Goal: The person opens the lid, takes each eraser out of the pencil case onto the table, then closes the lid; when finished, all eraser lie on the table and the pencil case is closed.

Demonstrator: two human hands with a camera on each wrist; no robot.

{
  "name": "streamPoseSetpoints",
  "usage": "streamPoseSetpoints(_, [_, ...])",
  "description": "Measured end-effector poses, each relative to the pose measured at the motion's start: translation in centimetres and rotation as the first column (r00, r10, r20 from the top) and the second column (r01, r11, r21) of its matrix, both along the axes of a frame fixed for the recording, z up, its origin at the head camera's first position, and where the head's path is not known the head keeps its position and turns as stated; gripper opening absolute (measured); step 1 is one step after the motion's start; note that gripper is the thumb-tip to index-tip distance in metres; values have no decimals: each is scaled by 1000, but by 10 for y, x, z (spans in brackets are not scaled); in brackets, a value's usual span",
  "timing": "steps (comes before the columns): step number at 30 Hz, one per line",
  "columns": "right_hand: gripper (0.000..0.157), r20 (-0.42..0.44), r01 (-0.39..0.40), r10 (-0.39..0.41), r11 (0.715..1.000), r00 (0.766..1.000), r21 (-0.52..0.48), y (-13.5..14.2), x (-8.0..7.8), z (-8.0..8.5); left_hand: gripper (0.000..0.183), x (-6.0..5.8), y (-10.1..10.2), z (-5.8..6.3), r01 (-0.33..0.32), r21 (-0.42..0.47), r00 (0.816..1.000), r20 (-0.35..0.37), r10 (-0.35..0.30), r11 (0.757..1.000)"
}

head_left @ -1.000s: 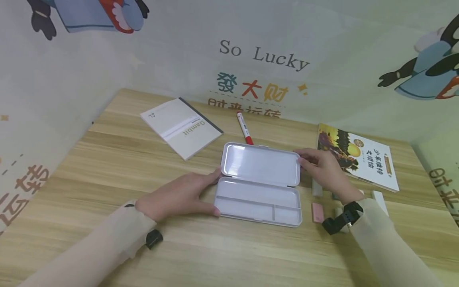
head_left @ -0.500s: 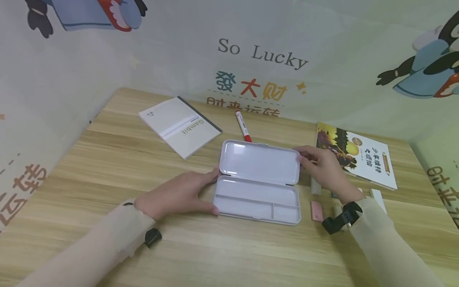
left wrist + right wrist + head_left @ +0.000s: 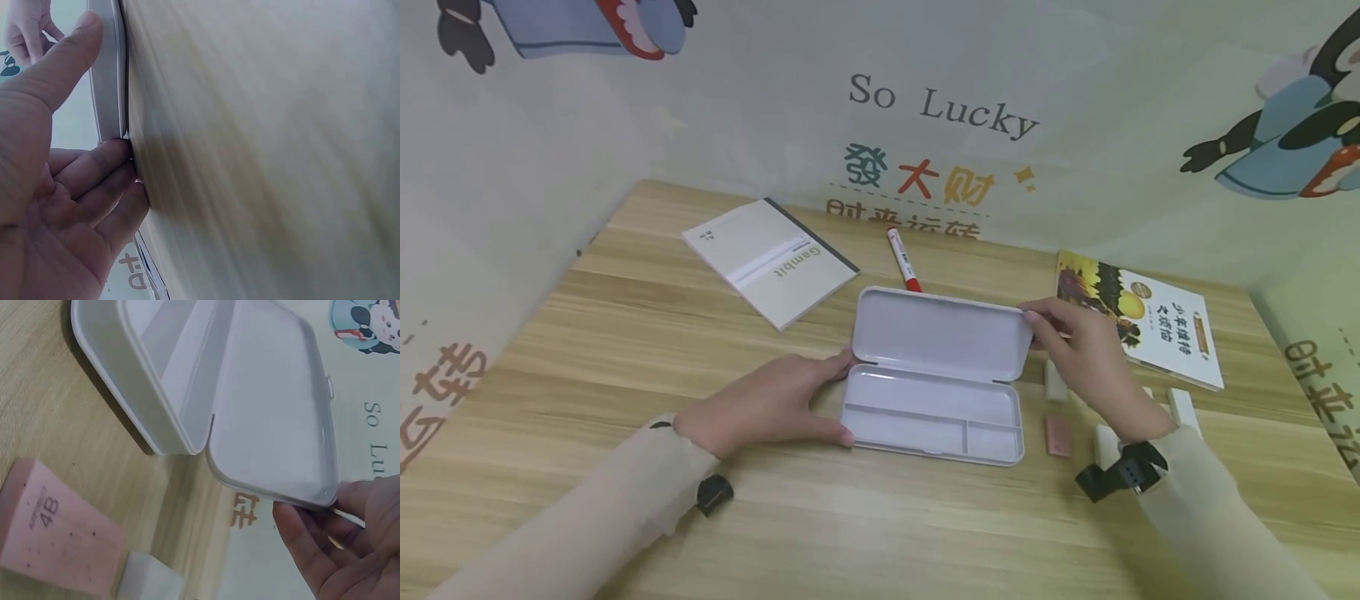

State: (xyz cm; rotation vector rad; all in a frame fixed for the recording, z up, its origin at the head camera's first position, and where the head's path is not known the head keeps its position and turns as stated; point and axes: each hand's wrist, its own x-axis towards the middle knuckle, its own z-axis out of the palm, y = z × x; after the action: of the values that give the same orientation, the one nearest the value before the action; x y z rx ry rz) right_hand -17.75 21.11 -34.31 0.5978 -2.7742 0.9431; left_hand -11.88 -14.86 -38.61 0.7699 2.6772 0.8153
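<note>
A pale grey-white pencil case (image 3: 902, 429) lies open on the table, its tray split by thin dividers. The lid (image 3: 940, 333) is tilted up at the hinge behind the tray. My right hand (image 3: 1086, 358) pinches the lid's right far corner between thumb and fingers, as the right wrist view also shows. My left hand (image 3: 767, 404) rests against the case's left end. Its thumb (image 3: 65, 59) touches the tray's side wall, and the other fingers stay near the hinge corner, tips on the table.
A white notebook (image 3: 767, 262) lies at the back left. Behind the lid is a red-and-white marker (image 3: 902, 258). An illustrated book (image 3: 1165, 321) lies at the back right. A pink eraser (image 3: 1058, 436) and several pale blocks, including one white block (image 3: 150, 578), sit near the right wrist.
My right hand has lifted the lid's far edge, so the lid now leans up more steeply. The left hand stays at the case's left end. The head view has shifted slightly.
</note>
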Motion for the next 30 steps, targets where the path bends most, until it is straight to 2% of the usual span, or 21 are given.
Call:
streamPoseSetpoints(3, [21,-23,1,-1,1000,1000,-24,1,6,5,109,0,0,0,1,1,1000,1,-1,1000])
streamPoseSetpoints(6, [18,-31,-31,30,999,999,-32,4,10,9,108,0,-1,1,2,7,1000,4,-2,1000])
streamPoseSetpoints(10, [14,27,-102,103,994,994,-27,10,16,13,109,0,-1,1,2,18,1000,12,-2,1000])
streamPoseSetpoints(13, [14,115,-166,167,986,979,-17,16,20,18,109,0,-1,1,-1,25,1000,23,1,1000])
streamPoseSetpoints(16, [17,202,-260,253,966,946,8,20,25,21,109,0,-1,0,-3,23,1000,29,2,1000])
streamPoseSetpoints(19, [24,323,-365,337,931,884,27,22,32,22,108,0,-1,0,-3,12,999,34,3,1000])
streamPoseSetpoints(22, [34,447,-410,351,911,823,41,20,38,20,111,0,-1,1,-11,-4,999,54,11,1000])
streamPoseSetpoints(23, [37,458,-421,352,905,816,54,18,41,19,113,0,-1,0,-13,-9,998,60,14,1000])
streamPoseSetpoints(25, [44,460,-428,344,900,819,89,14,44,15,117,0,-1,1,-18,-17,997,73,19,1000])
streamPoseSetpoints(30, [54,367,-430,340,881,866,198,4,51,3,124,-1,0,2,-27,-38,995,92,30,999])
